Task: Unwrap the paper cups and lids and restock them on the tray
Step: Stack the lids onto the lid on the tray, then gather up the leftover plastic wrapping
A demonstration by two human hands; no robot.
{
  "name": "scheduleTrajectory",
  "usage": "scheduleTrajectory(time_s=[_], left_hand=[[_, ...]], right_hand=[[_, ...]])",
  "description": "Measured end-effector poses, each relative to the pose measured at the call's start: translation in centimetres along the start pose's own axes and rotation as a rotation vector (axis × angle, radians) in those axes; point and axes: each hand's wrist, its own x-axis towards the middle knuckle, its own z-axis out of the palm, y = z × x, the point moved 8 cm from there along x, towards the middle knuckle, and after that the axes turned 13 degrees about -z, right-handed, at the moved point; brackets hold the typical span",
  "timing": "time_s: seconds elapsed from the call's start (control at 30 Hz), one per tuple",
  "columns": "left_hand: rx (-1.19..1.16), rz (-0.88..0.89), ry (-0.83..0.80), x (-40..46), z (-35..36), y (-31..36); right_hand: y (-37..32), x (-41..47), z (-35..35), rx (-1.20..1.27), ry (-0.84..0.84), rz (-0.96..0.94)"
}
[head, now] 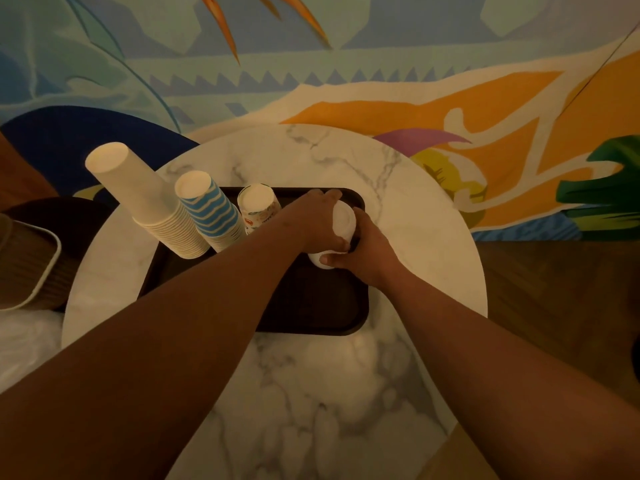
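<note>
A dark tray (322, 306) lies on the round marble table (311, 393). On its left side stand three upside-down stacks: tall white cups (145, 199), blue-and-white striped cups (211, 209), and a shorter printed stack (259, 207). At the tray's right, both hands grip a small white stack of cups or lids (343, 220). My left hand (320, 220) wraps it from the left. From the right, my right hand (367, 251) holds it with the thumb at its base.
A brown ribbed container with a pale rim (31, 268) sits at the left, off the table. White plastic wrapping (24, 344) lies below it. A painted mural wall (346, 81) rises just behind the table. Wood flooring (554, 289) shows at the right.
</note>
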Motion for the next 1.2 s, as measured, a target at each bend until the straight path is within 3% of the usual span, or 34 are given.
scheduleTrajectory(time_s=[0.13,0.3,0.57,0.87,1.07,1.2], left_hand=[[-0.036,0.04,0.075,-1.6,-1.8,0.4],[-0.233,0.125,0.363,-6.0,-6.2,0.8],[-0.313,-0.014,0.501,-12.2,-11.0,-5.5],[-0.332,-0.118,0.503,-17.5,-10.8,-22.6],[-0.253,-0.285,0.394,-19.8,-7.7,-42.2],[-0.24,-0.427,0.309,-22.0,-3.4,-55.2]], right_hand=[[-0.8,-1.6,-1.6,0.002,-0.004,-0.032],[-5.4,-3.1,-4.9,-0.007,0.158,-0.209],[-16.4,-2.3,-1.6,-0.02,0.249,-0.496],[-24.4,-1.8,15.1,-0.064,0.053,-0.573],[-27.8,-0.7,31.8,-0.056,-0.074,-0.504],[-28.5,-0.3,43.1,-0.114,-0.331,-0.399]])
